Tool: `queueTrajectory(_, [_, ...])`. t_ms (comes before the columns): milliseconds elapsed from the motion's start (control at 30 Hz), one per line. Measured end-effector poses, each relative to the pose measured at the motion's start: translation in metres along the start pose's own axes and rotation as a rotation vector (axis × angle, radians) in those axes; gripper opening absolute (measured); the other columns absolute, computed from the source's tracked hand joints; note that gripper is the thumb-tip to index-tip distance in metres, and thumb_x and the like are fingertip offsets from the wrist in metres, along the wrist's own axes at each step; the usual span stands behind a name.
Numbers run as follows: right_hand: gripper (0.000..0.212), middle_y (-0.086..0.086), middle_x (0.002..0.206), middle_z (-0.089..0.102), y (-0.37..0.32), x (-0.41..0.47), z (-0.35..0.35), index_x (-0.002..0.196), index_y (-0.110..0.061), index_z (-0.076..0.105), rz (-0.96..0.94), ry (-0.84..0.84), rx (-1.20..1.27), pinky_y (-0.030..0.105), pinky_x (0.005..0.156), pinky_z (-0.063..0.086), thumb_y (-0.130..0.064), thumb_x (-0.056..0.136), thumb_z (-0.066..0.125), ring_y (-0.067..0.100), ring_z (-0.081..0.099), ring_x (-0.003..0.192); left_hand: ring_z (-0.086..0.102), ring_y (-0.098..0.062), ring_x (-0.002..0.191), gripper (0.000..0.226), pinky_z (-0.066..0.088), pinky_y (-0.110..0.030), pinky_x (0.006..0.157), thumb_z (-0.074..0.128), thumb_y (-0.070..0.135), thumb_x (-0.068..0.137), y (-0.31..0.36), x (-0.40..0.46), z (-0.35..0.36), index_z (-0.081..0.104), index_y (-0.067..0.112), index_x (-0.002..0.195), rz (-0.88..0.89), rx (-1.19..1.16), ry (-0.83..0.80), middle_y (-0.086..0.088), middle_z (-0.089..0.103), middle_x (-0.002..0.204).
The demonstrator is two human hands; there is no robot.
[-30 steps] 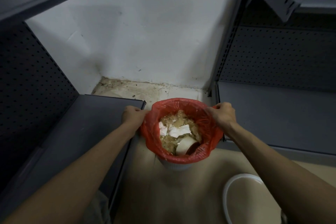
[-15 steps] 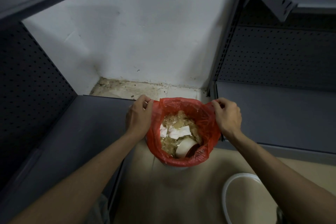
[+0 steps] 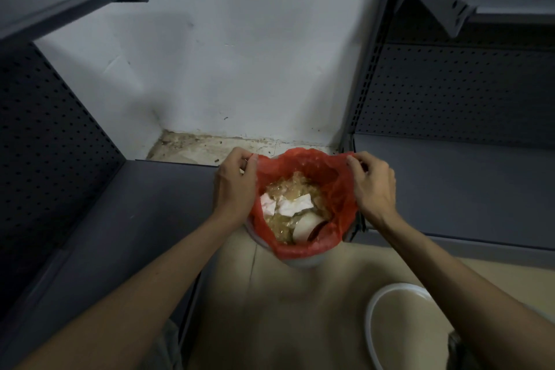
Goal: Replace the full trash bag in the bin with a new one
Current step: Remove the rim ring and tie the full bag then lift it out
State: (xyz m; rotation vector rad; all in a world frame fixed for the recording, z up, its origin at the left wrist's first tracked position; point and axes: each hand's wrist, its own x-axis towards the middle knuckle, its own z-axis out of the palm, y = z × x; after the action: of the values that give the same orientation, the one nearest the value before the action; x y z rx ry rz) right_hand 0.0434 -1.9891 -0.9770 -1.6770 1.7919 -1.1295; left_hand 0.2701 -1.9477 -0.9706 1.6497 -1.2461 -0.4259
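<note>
Bag (image 3: 339,189), red and full, sits in the bin (image 3: 300,261) on the floor between two shelves. The left hand (image 3: 232,189) pinches the bag's left edge and the right hand (image 3: 372,186) pinches its right edge, fingers closed on the plastic. The trash lies low between both hands, so the pull looks to be straight up.

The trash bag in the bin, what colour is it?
Red, semi-transparent trash bag; seen in the head view.

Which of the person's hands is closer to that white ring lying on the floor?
The right hand. It grips the red bag's rim up and slightly left of the white ring; the left hand grips the rim's opposite side, farther left.
</note>
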Motion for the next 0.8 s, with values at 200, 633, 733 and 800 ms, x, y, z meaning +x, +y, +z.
queueTrajectory(200, [0.026,-0.002,0.069,0.063,-0.026,0.022,-0.016,0.078,-0.012,0.065,-0.013,0.024,0.065,0.035,0.059,0.045,-0.030,0.094,0.054,0.015,0.056,0.066,0.056,-0.013,0.056,0.021,0.044,-0.025,0.055,0.061,0.022,0.094,0.014,0.011,0.000,0.065,0.007,0.079,-0.059,-0.022,-0.023,-0.001,0.061,0.061])
queueTrajectory(633, [0.010,0.004,0.101,0.068,-0.071,0.028,-0.024,0.073,-0.015,0.072,-0.021,-0.285,0.464,0.044,0.096,0.051,-0.007,0.074,0.078,0.014,0.064,0.099,0.061,-0.013,0.056,0.014,0.052,-0.029,0.062,0.075,0.023,0.082,0.040,0.021,0.007,0.069,0.018,0.070,-0.152,-0.117,-0.254,0.002,0.065,0.060])
queueTrajectory(733, [0.017,0.004,0.110,0.070,-0.075,0.024,-0.017,0.084,-0.017,0.072,-0.056,-0.420,0.536,0.035,0.098,0.050,-0.001,0.078,0.074,0.011,0.064,0.105,0.062,-0.008,0.069,0.011,0.049,-0.023,0.068,0.077,0.022,0.080,0.047,0.019,0.009,0.072,0.025,0.071,-0.074,-0.076,-0.251,0.010,0.067,0.069])
queueTrajectory(800, [0.028,0.012,0.109,0.072,-0.075,0.020,-0.010,0.102,-0.010,0.070,-0.066,-0.499,0.539,0.030,0.093,0.054,0.003,0.078,0.072,0.018,0.067,0.101,0.064,-0.008,0.071,0.009,0.050,-0.023,0.068,0.077,0.022,0.080,0.050,0.020,0.009,0.074,0.022,0.072,-0.054,-0.077,-0.231,0.010,0.069,0.071])
